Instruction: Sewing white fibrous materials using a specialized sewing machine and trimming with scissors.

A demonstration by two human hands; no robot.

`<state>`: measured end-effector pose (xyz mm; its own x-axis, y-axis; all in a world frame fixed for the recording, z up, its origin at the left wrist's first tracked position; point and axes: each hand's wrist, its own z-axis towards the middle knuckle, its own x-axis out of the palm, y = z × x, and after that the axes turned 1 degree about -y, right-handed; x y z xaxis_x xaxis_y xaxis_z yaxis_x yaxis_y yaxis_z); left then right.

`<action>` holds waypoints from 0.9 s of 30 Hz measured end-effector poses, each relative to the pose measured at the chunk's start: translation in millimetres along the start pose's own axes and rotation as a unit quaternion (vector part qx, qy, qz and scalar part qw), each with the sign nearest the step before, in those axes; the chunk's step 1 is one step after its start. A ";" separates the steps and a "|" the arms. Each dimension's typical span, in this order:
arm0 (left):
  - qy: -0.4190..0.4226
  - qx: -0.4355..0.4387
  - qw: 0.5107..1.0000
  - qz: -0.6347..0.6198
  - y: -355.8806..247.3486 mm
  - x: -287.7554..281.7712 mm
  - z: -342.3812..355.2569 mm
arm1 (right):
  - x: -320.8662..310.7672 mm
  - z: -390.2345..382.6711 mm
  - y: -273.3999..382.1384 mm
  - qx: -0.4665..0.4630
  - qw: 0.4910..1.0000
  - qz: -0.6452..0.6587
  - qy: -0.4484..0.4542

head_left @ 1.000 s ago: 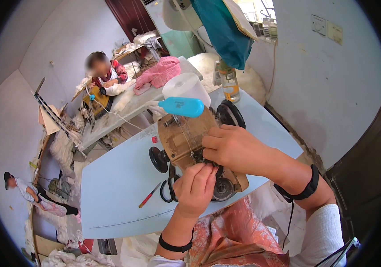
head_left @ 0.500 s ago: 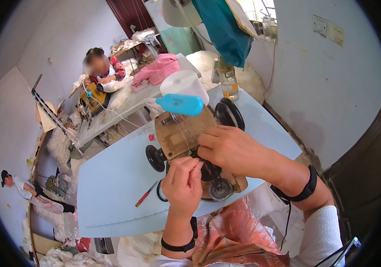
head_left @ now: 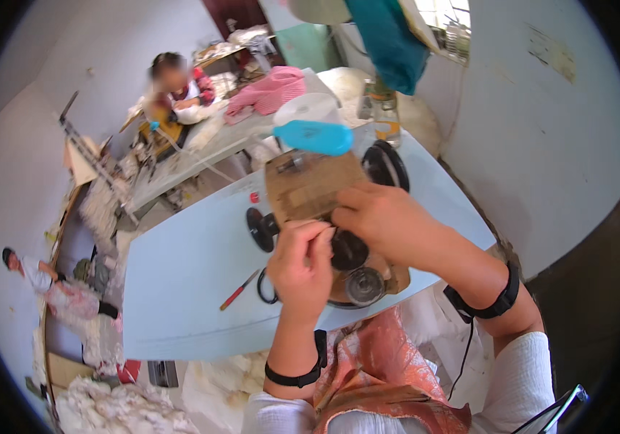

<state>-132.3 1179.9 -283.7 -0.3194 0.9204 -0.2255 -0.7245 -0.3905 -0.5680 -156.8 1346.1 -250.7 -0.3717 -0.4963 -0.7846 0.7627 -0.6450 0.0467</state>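
Note:
A brown, worn sewing machine point(head_left: 306, 189) with black wheels point(head_left: 386, 166) stands before me. My left hand point(head_left: 300, 264) is closed in a pinch at its front, beside a black round part point(head_left: 349, 252); whatever lies between the fingertips is too small to make out. Curled over the machine's right front is my right hand point(head_left: 382, 220), its fingertips near the left's and their contents hidden. A metal disc point(head_left: 364, 286) sits below them. Black-handled scissors point(head_left: 266, 289), partly hidden, and a red-handled tool point(head_left: 234, 296) lie left of my hands. The picture is blurred.
The pale blue worktop point(head_left: 172, 267) also holds a bottle point(head_left: 387, 121) and white cone point(head_left: 306, 107), behind a blue oblong piece point(head_left: 313, 136). A co-worker point(head_left: 179, 94) sits at a grey table point(head_left: 216, 152) with pink cloth point(head_left: 266, 94). Another person point(head_left: 38, 278) is at left.
The whole scene sits higher in the picture. My left hand has shifted a little leftward against the machine, uncovering more of the black round part. My right hand stays in place on it.

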 end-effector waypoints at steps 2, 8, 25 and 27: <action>-0.018 0.048 0.997 0.050 -3.9 1.4 -1.1 | -6.7 -0.5 1.9 -0.014 1.000 -0.001 -0.010; -0.021 0.088 0.996 -0.002 -34.4 -23.4 6.5 | -36.1 -0.5 35.6 -0.024 0.996 -0.032 -0.085; -0.069 -0.499 0.864 0.012 136.9 -175.7 -143.6 | 22.8 -90.8 140.7 0.001 0.981 0.178 0.076; -0.071 -0.240 0.927 0.279 142.1 -176.5 -142.8 | 25.8 -92.6 149.8 0.003 0.979 0.181 0.095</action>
<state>-91.6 964.6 -437.6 -0.6646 0.5528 -0.5027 -0.0774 -0.7201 -0.6895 -3.2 1290.4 -321.2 0.0285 -0.5760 -0.8169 0.8225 -0.4508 0.3466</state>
